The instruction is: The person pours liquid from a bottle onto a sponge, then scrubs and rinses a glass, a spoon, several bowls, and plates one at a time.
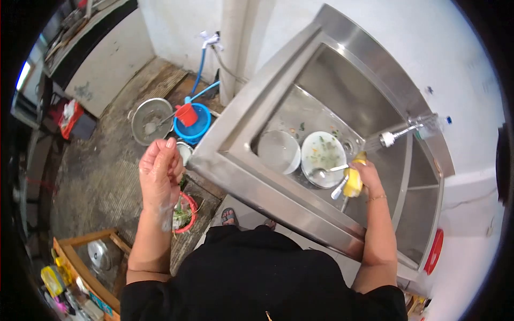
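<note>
My right hand (pixel 366 176) is closed on a yellow sponge (pixel 353 183) over the metal sink. Close to that hand, a ladle (pixel 319 174) lies with its bowl end over a white bowl (pixel 324 150) of cloudy water and food scraps; another metal utensil (pixel 339 188) sticks out beside the sponge. A second whitish bowl (pixel 279 152) stands to the left in the basin. My left hand (pixel 161 170) is raised outside the sink on the left, its fingers curled together; whether anything is between them cannot be made out.
The steel sink rim (pixel 278 187) runs diagonally before me. A faucet (pixel 387 139) reaches over the basin from the right. On the floor at left stand a metal pot (pixel 140 128), a blue basin (pixel 201 131) with a red dipper (pixel 186 114), and a red basket (pixel 193 206).
</note>
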`<state>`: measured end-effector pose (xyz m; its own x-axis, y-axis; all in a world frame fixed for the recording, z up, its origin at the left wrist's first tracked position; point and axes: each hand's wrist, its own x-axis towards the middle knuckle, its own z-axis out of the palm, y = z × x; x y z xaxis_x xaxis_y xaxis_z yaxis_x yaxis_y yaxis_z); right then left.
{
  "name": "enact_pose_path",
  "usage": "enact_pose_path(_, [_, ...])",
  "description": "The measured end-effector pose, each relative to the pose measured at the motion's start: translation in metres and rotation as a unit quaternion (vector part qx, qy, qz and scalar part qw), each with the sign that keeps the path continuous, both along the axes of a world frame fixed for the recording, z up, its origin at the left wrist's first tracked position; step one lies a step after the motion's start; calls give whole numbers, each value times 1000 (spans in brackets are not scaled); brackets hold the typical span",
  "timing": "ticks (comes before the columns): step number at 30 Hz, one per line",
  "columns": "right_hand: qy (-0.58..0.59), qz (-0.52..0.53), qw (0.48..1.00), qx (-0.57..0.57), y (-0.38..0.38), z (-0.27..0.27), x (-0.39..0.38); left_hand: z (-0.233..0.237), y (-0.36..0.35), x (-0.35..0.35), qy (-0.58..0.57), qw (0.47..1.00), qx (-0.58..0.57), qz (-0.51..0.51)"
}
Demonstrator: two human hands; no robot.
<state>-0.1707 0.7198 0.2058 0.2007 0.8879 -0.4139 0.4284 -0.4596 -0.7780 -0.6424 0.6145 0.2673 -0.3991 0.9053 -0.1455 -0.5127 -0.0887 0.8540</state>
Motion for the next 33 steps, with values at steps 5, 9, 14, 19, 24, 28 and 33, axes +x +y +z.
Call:
enact_pose_path(5, [175,-131,975,26,8,-12,11,58,51,83,86,957,-5,-278])
enact_pose_path(9, [214,-156,963,48,18,-29,32,38,109,177,136,833,-113,-524])
enact_pose_path(14, [278,-275,920,-3,12,-4,6,-48,156,294,154,705,-326,-611])
enact_pose_path(19, [320,-225,920,-6,2,-13,7,-85,169,343,205,792,-373,-438])
enact_pose_path(24, [343,-189,918,-70,7,-25,20,-158,211,366,320,816,-251,-412])
enact_pose_path(28, [334,-107,932,-95,11,-37,25,-106,200,395,23,918,-238,-315])
enact_pose_path(33, [99,0,995,-33,42,-44,40,-124,221,384,115,914,-231,-314])
